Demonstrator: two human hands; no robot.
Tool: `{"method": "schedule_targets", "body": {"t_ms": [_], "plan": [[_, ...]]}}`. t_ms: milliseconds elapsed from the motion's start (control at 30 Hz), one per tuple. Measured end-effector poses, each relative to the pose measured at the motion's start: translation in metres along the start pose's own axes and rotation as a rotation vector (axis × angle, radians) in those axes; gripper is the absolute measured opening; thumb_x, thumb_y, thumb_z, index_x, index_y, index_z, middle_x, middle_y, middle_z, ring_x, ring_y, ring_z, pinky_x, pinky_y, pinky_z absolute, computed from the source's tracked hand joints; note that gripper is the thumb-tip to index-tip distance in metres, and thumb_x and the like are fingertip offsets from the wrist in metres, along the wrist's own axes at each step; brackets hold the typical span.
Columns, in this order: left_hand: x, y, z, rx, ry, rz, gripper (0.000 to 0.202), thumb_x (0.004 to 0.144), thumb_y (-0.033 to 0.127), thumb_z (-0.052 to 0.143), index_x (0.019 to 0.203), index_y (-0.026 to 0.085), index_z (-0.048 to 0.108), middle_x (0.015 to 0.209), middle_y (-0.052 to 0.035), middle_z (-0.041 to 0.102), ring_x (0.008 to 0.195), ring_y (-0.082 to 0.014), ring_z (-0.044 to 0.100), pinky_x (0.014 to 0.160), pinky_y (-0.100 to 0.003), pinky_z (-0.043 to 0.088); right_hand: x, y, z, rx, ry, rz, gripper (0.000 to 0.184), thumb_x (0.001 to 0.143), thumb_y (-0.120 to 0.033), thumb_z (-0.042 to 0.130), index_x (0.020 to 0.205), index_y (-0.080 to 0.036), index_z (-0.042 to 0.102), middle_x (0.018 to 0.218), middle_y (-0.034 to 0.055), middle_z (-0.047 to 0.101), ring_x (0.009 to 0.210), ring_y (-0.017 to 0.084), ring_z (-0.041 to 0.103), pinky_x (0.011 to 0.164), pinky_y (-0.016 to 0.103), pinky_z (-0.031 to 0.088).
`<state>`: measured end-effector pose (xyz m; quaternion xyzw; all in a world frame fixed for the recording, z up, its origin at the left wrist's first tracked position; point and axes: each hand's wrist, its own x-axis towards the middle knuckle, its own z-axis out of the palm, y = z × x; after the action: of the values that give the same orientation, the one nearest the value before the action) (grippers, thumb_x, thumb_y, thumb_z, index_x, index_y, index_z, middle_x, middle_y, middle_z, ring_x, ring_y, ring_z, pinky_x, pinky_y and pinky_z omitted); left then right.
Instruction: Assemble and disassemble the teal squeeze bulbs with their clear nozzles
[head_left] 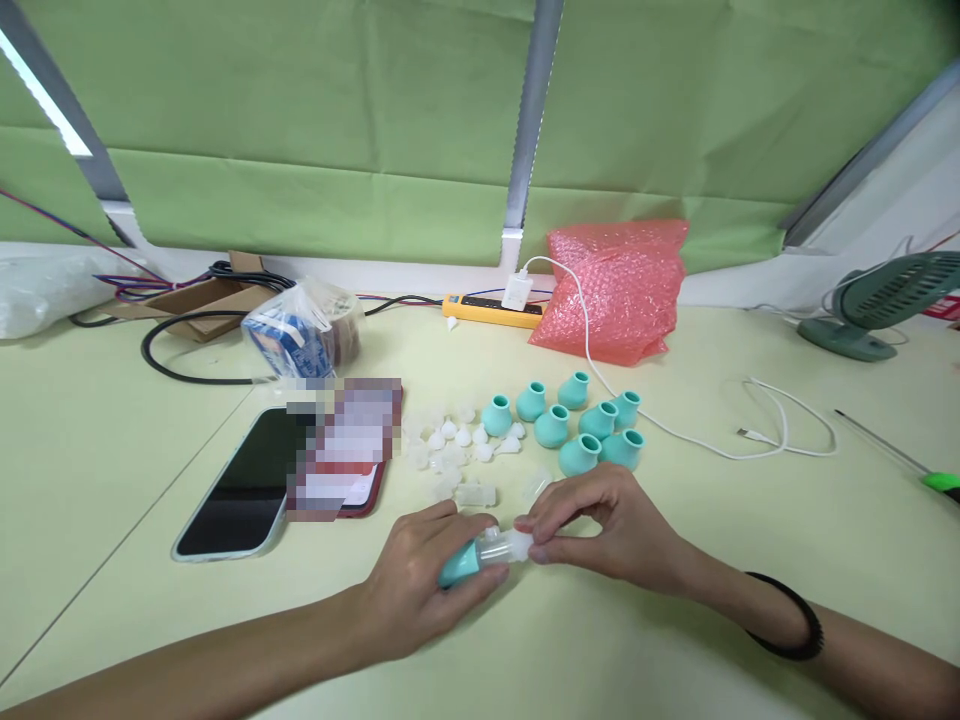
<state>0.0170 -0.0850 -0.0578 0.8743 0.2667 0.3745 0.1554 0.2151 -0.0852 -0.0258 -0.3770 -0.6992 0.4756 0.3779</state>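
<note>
My left hand [431,575] is closed around a teal rubber bulb [459,567] lying on its side, with a clear plastic tube [495,548] sticking out of its mouth to the right. At the tube's far end my right hand [600,520] pinches a small white cap [520,545] between thumb and fingertips. Just beyond the hands lie two loose clear tubes, one left [476,494] and one partly behind my right fingers [538,486]. Small white pieces [463,436] are scattered behind them. Several teal bulbs [552,427] stand mouth up to the right of those pieces.
Two phones, one dark-screened [244,490] and one red-cased [373,497], lie at left. Behind are a bagged blue item [289,335], a yellow power strip [480,311] and a pink bubble-wrap bag [615,295]. A white cable [697,443], a screwdriver [889,443] and a green fan [851,345] are at right.
</note>
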Motion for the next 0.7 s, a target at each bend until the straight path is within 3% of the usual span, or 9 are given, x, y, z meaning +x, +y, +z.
{"method": "schedule_targets", "body": {"t_ms": [300, 500, 700], "plan": [[-0.002, -0.002, 0.000, 0.002, -0.030, -0.024, 0.018, 0.080, 0.022, 0.049, 0.094, 0.011, 0.052, 0.069, -0.0052, 0.058, 0.054, -0.0125, 0.045, 0.049, -0.023, 0.038, 0.000, 0.012, 0.005, 0.231, 0.068, 0.087, 0.011, 0.055, -0.010, 0.071, 0.058, -0.019, 0.067, 0.059, -0.0011, 0.068, 0.061, 0.016, 0.066, 0.072, 0.030, 0.056], [-0.001, -0.001, 0.001, 0.017, -0.015, -0.049, 0.018, 0.081, 0.025, 0.047, 0.091, 0.013, 0.054, 0.063, -0.0032, 0.056, 0.053, -0.0119, 0.046, 0.048, -0.022, 0.038, 0.000, 0.019, 0.007, 0.306, 0.087, 0.115, 0.009, 0.053, -0.012, 0.073, 0.056, -0.017, 0.066, 0.059, 0.0001, 0.068, 0.064, 0.018, 0.066, 0.068, 0.028, 0.056], [-0.001, -0.002, 0.001, -0.010, 0.006, -0.045, 0.019, 0.078, 0.024, 0.052, 0.093, 0.012, 0.054, 0.067, -0.0047, 0.059, 0.053, -0.0122, 0.047, 0.047, -0.022, 0.039, 0.001, 0.007, 0.004, 0.194, 0.062, 0.132, 0.009, 0.054, -0.011, 0.071, 0.058, -0.018, 0.066, 0.061, 0.0016, 0.068, 0.069, 0.019, 0.066, 0.059, 0.023, 0.056]]}}
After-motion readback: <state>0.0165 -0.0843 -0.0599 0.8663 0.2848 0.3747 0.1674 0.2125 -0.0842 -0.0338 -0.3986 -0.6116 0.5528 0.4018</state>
